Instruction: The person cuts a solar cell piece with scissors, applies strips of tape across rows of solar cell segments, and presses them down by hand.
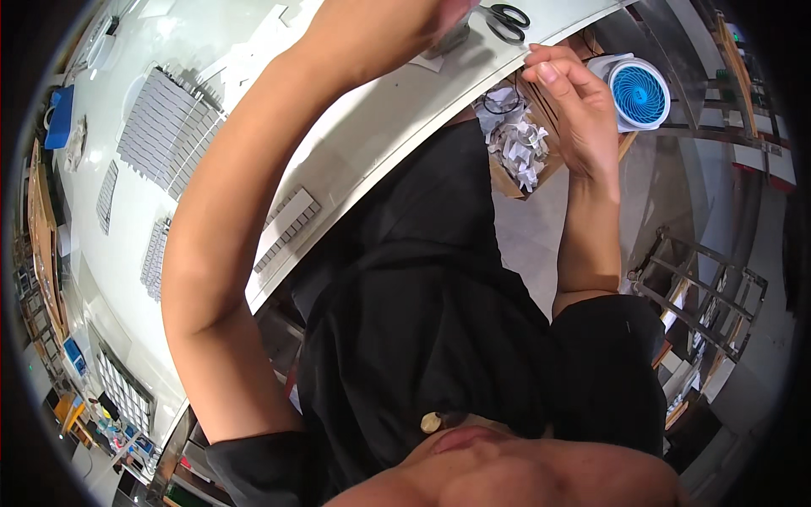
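Curling at the table edge (507,68), right hand (579,110).

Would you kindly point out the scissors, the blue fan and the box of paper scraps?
scissors (507,19): head view, on the black handles.
blue fan (639,93): head view, on the round blue grille.
box of paper scraps (522,144): head view, on the crumpled white paper.
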A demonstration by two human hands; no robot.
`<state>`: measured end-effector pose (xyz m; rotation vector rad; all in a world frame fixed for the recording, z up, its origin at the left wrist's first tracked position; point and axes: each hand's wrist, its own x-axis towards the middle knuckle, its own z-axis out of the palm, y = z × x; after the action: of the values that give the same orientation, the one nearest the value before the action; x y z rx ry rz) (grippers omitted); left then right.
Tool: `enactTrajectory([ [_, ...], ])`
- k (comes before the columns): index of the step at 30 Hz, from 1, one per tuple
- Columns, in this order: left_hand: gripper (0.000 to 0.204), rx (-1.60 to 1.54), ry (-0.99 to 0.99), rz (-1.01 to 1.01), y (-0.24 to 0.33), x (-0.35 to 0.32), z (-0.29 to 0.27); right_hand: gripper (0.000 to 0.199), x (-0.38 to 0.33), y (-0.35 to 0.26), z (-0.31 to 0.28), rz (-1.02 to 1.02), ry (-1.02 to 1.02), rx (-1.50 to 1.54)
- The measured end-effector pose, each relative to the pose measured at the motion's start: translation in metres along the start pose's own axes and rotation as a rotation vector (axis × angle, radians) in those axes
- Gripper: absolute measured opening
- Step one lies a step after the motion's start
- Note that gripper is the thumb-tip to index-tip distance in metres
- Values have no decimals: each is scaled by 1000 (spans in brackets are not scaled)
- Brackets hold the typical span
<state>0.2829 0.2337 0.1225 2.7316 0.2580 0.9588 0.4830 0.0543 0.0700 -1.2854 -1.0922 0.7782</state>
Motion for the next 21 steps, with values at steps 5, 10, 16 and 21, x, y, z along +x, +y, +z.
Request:
enactTrajectory([
  [5,11,0,4,12,-8,2,17,17,-7,17,7,11,46,-62],
  [10,15,362,-45,183,-13,8,28,16,-3,89,13,25,21,-129],
  [16,18,551,-200,448,-4,17,46,12,-9,97,11,-39,104,-346],
  [21,22,298,-66,232,15,-47,-4,16,-35,62,39,-61,89,-261],
])
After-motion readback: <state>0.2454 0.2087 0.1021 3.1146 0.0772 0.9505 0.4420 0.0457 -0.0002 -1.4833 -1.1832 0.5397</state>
